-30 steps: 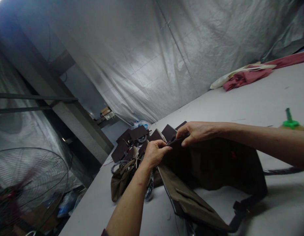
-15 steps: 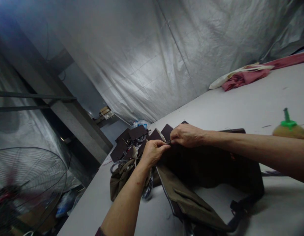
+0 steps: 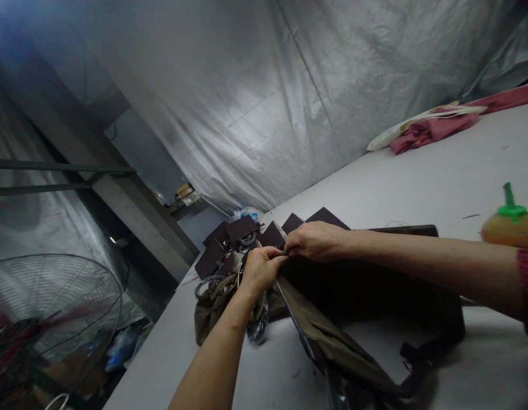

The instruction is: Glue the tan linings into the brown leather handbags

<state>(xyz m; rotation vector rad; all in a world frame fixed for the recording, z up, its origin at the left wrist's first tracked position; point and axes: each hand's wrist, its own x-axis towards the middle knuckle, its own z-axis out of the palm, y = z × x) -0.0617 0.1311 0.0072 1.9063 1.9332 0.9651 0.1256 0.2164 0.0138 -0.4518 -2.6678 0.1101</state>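
An olive and dark brown bag (image 3: 327, 327) stands on the white table before me, its dark inner side in shadow and a strap end curving at the lower right. My left hand (image 3: 260, 269) pinches its far top corner between thumb and fingers. Right against it, my right hand (image 3: 317, 240) is closed on the same dark edge. The fingertips of both hands meet there, and whatever small part lies between them is hidden. Behind my left hand sits another olive bag (image 3: 215, 310) with a plastic-wrapped handle (image 3: 258, 327).
Several dark brown flat panels (image 3: 210, 256) are heaped at the table's (image 3: 451, 182) far left end. At right stands a bottle with a green nozzle (image 3: 509, 222). Red cloth (image 3: 434, 134) lies along the back by silver sheeting (image 3: 264, 125). A fan (image 3: 62, 319) is at left.
My right hand has shifted slightly left and down along the bag's edge, closer to my left hand. The view has turned a little; both hands keep their pinch.
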